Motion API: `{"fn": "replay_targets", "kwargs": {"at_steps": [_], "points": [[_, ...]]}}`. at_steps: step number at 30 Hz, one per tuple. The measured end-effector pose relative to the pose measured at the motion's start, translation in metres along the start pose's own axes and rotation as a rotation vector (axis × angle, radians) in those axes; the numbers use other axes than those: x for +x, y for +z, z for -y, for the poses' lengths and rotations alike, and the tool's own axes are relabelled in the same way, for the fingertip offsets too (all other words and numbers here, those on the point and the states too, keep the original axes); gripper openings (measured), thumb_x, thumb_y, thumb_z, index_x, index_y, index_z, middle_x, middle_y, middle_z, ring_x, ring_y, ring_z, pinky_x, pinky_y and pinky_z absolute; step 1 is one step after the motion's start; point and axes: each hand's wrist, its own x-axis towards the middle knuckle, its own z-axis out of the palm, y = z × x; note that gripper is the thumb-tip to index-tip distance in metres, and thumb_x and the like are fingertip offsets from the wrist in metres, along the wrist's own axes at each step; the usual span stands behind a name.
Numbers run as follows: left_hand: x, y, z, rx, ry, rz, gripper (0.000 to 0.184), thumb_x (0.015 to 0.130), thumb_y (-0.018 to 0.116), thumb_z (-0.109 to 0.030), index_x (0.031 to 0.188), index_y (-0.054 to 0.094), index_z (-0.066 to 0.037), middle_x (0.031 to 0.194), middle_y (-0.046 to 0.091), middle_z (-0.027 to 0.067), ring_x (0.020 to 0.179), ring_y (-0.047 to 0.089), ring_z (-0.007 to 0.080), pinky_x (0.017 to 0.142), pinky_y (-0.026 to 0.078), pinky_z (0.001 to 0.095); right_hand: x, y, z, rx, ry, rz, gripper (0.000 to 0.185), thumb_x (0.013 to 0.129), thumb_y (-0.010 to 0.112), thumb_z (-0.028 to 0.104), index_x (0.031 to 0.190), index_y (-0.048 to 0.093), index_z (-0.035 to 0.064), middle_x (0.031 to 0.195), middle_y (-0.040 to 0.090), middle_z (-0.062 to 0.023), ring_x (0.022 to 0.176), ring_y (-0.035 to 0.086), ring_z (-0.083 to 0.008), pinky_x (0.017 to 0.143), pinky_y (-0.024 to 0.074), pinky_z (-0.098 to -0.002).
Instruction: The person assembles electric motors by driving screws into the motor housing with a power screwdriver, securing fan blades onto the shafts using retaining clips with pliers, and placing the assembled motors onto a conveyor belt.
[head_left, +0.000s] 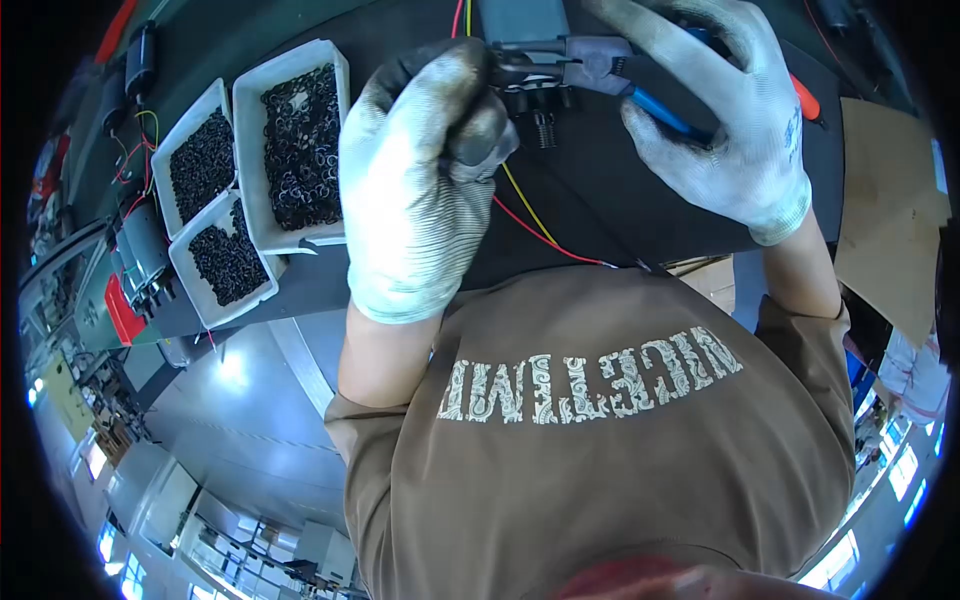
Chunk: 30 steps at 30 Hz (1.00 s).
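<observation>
Two gloves in play: right hand [745,130] grip's around pliers [597,66] above the tabletop [670,230]; left hand [410,190] grip's closed, contents hidden. Plier tips sit near those fingers, so slipping could nip them.

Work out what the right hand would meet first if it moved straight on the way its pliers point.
Probably the left hand, whose curled fingers lie at the tips of the pliers; depth is unclear.
</observation>
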Motion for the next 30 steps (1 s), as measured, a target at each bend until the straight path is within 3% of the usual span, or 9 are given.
{"fn": "replay_targets", "kwargs": {"at_steps": [6,9,11,13,18,20,22,25,30], "points": [[-0.001,-0.004,0.007,0.304,0.2,-0.048,0.024,0.095,0.057,-0.012,0.11,0.06,0.006,0.077,0.054,0.0051,0.065,0.044,0.0069,0.062,0.04,0.0221,-0.009,0.012,-0.01,-0.079,-0.024,-0.009,0.061,0.056,0.073,0.007,0.117,0.067,0.0056,0.094,0.059,-0.013,0.083,0.057,-0.0281,0.074,0.0457,-0.0379],[0.012,-0.023,0.016,0.98,0.716,0.009,0.021,0.094,0.057,-0.011,0.107,0.061,0.005,0.078,0.056,0.0049,0.063,0.044,0.0067,0.061,0.04,0.0201,-0.006,0.015,-0.011,-0.075,-0.005,0.039,0.061,0.057,0.073,0.008,0.117,0.067,0.0061,0.094,0.058,-0.0127,0.083,0.057,-0.0286,0.074,0.0459,-0.0382],[0.013,-0.022,0.016,0.86,0.67,-0.068,0.018,0.093,0.06,-0.009,0.102,0.06,0.006,0.078,0.058,0.0059,0.062,0.048,0.0076,0.06,0.042,0.0199,-0.001,0.014,-0.009,-0.077,-0.008,0.061,0.061,0.057,0.073,0.009,0.117,0.066,0.0061,0.094,0.058,-0.0127,0.083,0.057,-0.0289,0.074,0.0461,-0.0385],[0.005,0.008,0.006,0.052,0.096,-0.262,0.016,0.09,0.064,-0.006,0.095,0.058,0.008,0.079,0.062,0.0086,0.061,0.056,0.0095,0.058,0.048,0.0209,0.002,0.012,-0.008,-0.1,-0.004,0.096,0.062,0.056,0.074,0.01,0.117,0.065,0.0059,0.092,0.058,-0.0129,0.083,0.057,-0.0292,0.075,0.0464,-0.0387],[0.026,0.019,0.013,0.424,0.179,-0.319,0.017,0.09,0.064,-0.012,0.089,0.061,0.005,0.066,0.061,0.0051,0.056,0.054,0.0083,0.05,0.043,0.025,0.001,0.014,-0.016,-0.204,0.117,0.185,0.055,0.057,0.071,0.007,0.112,0.066,0.0041,0.09,0.06,-0.0134,0.082,0.06,-0.0292,0.073,0.0482,-0.0385],[0.07,0.01,0.009,0.993,0.624,-0.156,0.021,0.091,0.062,-0.015,0.08,0.064,0.003,0.067,0.063,0.0047,0.056,0.055,0.0107,0.055,0.046,0.025,-0.01,0.034,-0.029,-0.191,0.356,0.074,0.051,0.07,0.066,0.009,0.12,0.06,-0.0004,0.098,0.064,-0.0179,0.094,0.062,-0.0296,0.086,0.049,-0.0337],[0.129,-0.013,0.013,1.887,0.914,-0.201,0.033,0.093,0.051,-0.03,0.082,0.065,-0.003,0.069,0.067,0.0136,0.062,0.063,0.0391,0.061,0.049,0.0454,-0.014,0.06,-0.076,0.414,0.849,0.108,0.04,0.082,0.063,0.021,0.11,0.058,-0.0065,0.096,0.066,-0.0108,0.082,0.062,-0.0234,0.074,0.0475,-0.0331],[0.198,-0.017,0.017,1.762,0.047,-0.105,0.07,0.083,0.054,-0.06,0.106,0.068,0.005,0.11,0.064,0.0302,0.112,0.06,0.0403,0.098,0.046,0.0441,-0.035,0.115,-0.132,2.015,1.242,0.058,0.013,0.089,0.051,0.016,0.098,0.056,0.0083,0.089,0.061,-0.006,0.081,0.06,-0.0204,0.075,0.0498,-0.0381],[0.143,0.011,-0.002,1.511,0.348,-0.037,0.073,0.074,0.07,-0.053,0.116,0.06,0.006,0.11,0.066,0.0253,0.101,0.065,0.038,0.091,0.051,0.04,-0.021,0.059,-0.07,1.756,0.997,-0.316,0.03,0.085,0.051,0.011,0.115,0.053,0.005,0.087,0.056,-0.0076,0.074,0.057,-0.0211,0.07,0.0473,-0.0363]]}}
